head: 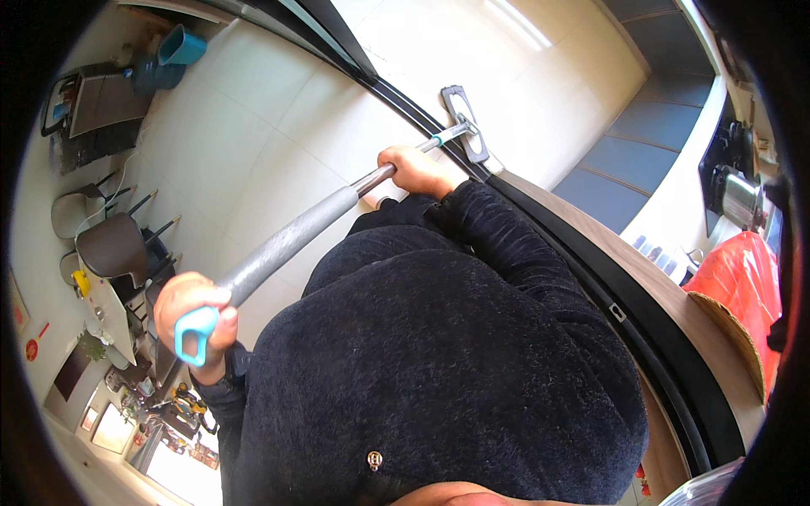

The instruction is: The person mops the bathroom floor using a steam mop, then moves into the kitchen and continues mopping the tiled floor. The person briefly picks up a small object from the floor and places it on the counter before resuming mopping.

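Note:
A flat mop runs diagonally before my body, with a grey foam grip (291, 243), a metal pole (374, 179) and a turquoise hanging loop (197, 326) at its top end. My left hand (186, 303) is wrapped around the grip just below that loop. Farther down, my right hand (417, 171) grasps the bare metal pole. The grey-framed mop head (452, 101) lies on the pale tiled floor (525, 120) beyond the black sliding-door track (408, 111), close alongside it.
A black-framed glass door (342, 38) stands at the top. Grey-blue cabinets (652, 139) line the kitchen side; a red plastic bag (737, 284) sits on the right. To the left are dining chairs (114, 246), a table (111, 310) and a blue bin (182, 47).

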